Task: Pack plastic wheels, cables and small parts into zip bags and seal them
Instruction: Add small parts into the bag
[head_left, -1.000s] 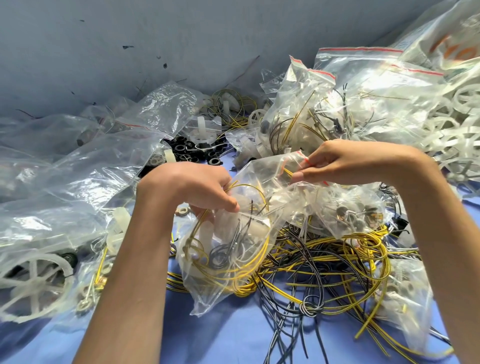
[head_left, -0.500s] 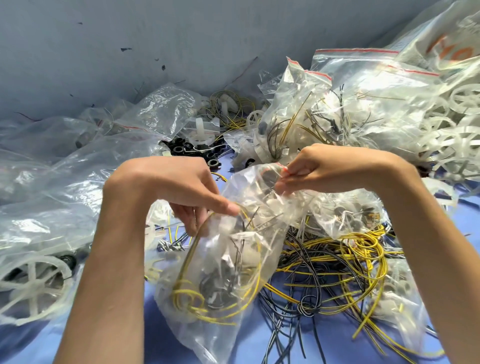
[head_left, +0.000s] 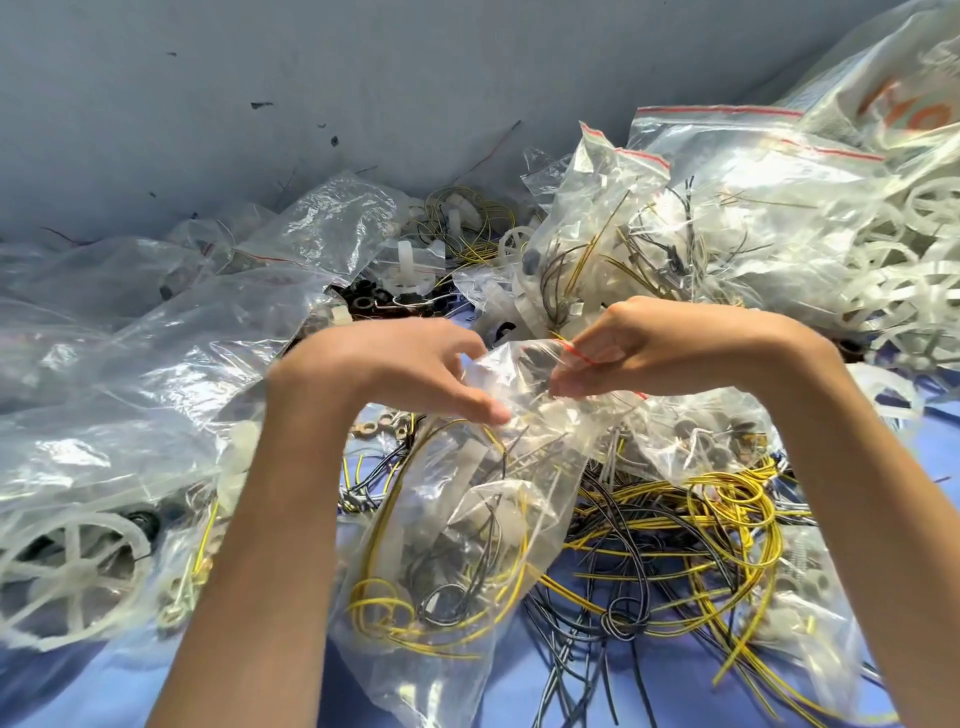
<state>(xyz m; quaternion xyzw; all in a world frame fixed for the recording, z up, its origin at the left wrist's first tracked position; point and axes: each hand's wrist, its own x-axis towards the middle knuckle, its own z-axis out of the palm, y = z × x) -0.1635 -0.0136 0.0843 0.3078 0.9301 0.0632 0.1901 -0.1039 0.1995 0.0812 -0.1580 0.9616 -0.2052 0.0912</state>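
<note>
While the left hand (head_left: 395, 369) and right hand (head_left: 649, 353) both pinch the mouth of the zip bag (head_left: 457, 525) mid-frame, I'd tuck the cables (head_left: 374, 608) below the red strip (head_left: 572, 350) — then slide the pinch across to seal.

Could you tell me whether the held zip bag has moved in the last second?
Yes. The zip bag has swung: its lower end dropped nearer the camera and leftward, away from the knotted black cable.

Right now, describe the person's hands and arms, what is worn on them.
The left hand and right hand are bare: no gloves, no rings in sight. The left forearm and right forearm carry no sleeve, watch or band as far as the frame shows.
</note>
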